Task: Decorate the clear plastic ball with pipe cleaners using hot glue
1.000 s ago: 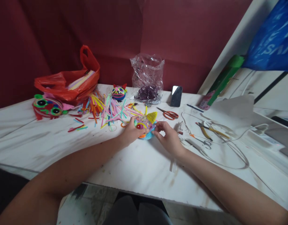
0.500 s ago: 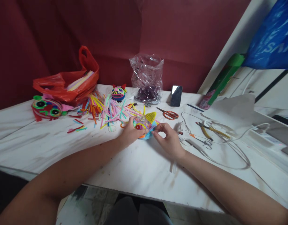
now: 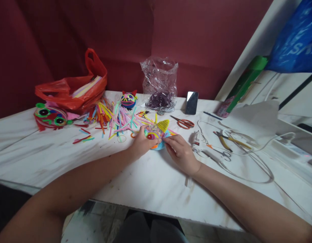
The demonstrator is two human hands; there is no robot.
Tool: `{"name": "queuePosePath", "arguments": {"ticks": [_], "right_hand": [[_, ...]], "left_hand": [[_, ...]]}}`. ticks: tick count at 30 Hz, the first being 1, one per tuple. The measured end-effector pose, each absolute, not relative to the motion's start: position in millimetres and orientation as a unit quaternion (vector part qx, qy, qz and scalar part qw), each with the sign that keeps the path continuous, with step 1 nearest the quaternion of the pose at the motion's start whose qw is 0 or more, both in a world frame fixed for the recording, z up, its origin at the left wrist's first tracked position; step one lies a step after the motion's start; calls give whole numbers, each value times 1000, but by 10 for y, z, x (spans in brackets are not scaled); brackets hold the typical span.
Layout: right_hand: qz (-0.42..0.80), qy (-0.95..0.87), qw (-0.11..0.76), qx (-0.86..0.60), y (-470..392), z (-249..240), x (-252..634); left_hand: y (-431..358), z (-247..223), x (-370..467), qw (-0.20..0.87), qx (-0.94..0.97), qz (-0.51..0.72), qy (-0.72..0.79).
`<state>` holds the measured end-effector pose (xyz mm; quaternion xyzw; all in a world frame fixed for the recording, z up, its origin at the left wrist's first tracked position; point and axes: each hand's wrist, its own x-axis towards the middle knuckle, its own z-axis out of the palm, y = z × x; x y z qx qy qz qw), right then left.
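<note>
A colourful craft head [image 3: 158, 135] with a yellow fuzzy ear, a red eye and a light blue lower edge is between my hands over the table. My left hand [image 3: 142, 143] grips its left side, fingers wrapped round it. At its right edge, my right hand [image 3: 181, 151] has its thumb and fingertips pinched together against the blue part; whatever lies between those fingertips is too small to make out. Orange-handled scissors [image 3: 185, 124] lie just behind my right hand, and a white glue gun [image 3: 196, 140] is to its right.
Pipe cleaners [image 3: 121, 118], a finished small head [image 3: 128, 100], a larger one [image 3: 50, 116] and a red bag [image 3: 69, 91] stand left. Behind are a clear bag [image 3: 160, 84] and a phone [image 3: 191, 103]. Pliers [image 3: 225, 141] and a looped cable [image 3: 271, 173] lie right.
My right hand has turned slightly and moved in a little to the left, its fingertips now closer against the craft head. My left hand keeps its hold, almost unmoved.
</note>
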<state>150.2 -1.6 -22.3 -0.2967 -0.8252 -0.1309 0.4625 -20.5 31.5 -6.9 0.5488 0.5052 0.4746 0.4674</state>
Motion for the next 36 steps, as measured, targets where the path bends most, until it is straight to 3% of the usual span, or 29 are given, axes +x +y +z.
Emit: {"name": "queuePosePath", "arguments": {"ticks": [10,15,36], "right_hand": [[-103,-819,466,-319,-10,-266,1494],[-30,-800,483,-354,2,-265,1494],[53,-755,506,-414,56,-215,1522]], "left_hand": [[306,-60,-215,445,578,454,512],[316,-63,-244,400,613,447,514],[421,-118,-324,427,631,432,483]]}}
